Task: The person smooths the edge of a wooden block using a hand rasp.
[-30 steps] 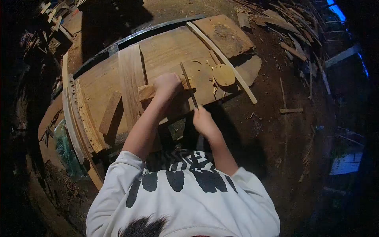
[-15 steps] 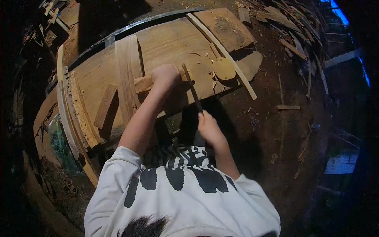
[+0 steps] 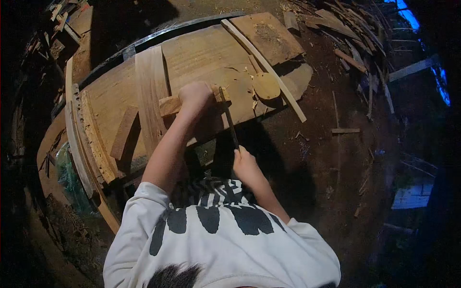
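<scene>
My left hand [image 3: 196, 97] is closed over a short wooden block [image 3: 169, 106], pressing it down on the wooden bench top [image 3: 192, 53]. My right hand [image 3: 248, 167] grips the near end of a long, narrow, dark metal blade [image 3: 229, 117]. The blade lies across the block near its right end, just right of my left fist. Its exact kind is too small to tell. Beside it on the bench is a pale, round-ended wooden piece with a handle [image 3: 266, 86], among some shavings.
A wide plank [image 3: 150, 91] and a short brown block [image 3: 125, 133] lie left of my left hand. One long pale strip [image 3: 264, 67] crosses the bench's right side, by a flat square board [image 3: 269, 36]. Scrap wood [image 3: 345, 29] is heaped at upper right.
My right hand has drawn the blade back toward my body, so its tip sits nearer the block. The left hand stays on the block. The whole view has shifted slightly.
</scene>
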Tool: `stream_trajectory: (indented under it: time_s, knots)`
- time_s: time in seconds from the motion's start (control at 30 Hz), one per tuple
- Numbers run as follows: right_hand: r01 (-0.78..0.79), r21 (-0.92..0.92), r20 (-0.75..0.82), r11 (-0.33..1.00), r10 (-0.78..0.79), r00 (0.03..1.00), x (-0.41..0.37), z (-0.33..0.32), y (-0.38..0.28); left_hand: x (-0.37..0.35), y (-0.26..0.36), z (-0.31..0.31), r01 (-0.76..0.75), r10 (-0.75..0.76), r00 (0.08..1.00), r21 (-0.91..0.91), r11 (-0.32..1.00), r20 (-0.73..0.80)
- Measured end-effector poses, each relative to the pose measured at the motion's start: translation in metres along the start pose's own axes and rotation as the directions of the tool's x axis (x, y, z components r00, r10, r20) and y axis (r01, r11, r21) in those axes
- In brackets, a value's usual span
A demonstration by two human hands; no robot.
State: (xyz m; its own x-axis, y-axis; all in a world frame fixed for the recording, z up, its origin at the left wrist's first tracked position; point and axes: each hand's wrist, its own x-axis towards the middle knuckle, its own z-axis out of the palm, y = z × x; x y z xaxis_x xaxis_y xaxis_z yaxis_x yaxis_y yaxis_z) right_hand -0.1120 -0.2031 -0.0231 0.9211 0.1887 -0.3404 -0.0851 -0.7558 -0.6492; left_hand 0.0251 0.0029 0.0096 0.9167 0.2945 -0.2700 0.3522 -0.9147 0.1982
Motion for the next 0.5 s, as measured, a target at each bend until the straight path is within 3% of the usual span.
stream_trajectory:
  time_s: [0.1, 0.13, 0.17, 0.27, 0.33, 0.4, 0.47, 0.5]
  knots:
    - [0.05, 0.06, 0.037, 0.997, -0.052, 0.998, 0.027, -0.004, -0.019, -0.001, -0.001, -0.003, -0.002, 0.002, 1.0, -0.012, 1.0, 0.015]
    - [0.175, 0.142, -0.029, 0.974, -0.172, 0.985, 0.042, -0.003, -0.023, 0.0, -0.001, -0.001, 0.003, -0.003, 1.0, -0.014, 1.0, 0.006]
    - [0.133, 0.041, 0.016, 0.99, -0.133, 0.991, 0.065, -0.001, -0.023, 0.001, -0.002, 0.0, 0.004, -0.004, 1.0, -0.012, 1.0, 0.001]
    - [0.264, 0.117, 0.006, 0.957, -0.267, 0.964, 0.09, -0.009, -0.035, -0.005, 0.0, -0.006, -0.016, 0.016, 1.0, 0.018, 1.0, 0.008]
    - [0.124, 0.144, 0.066, 0.982, -0.135, 0.989, 0.086, -0.008, -0.034, -0.002, -0.002, -0.006, -0.046, 0.045, 0.999, 0.044, 0.998, 0.025]
    - [0.179, 0.116, 0.016, 0.977, -0.182, 0.983, 0.055, -0.016, -0.031, 0.009, -0.005, 0.006, 0.022, -0.022, 1.0, 0.001, 1.0, 0.018]
    - [0.143, 0.064, 0.051, 0.988, -0.146, 0.988, 0.031, -0.013, -0.006, 0.009, -0.004, 0.004, 0.037, -0.037, 0.999, -0.015, 0.999, 0.01]
    - [0.043, 0.079, 0.105, 0.996, -0.051, 0.993, 0.016, -0.02, -0.009, 0.008, -0.003, 0.003, 0.054, -0.054, 0.998, -0.03, 0.998, 0.011]
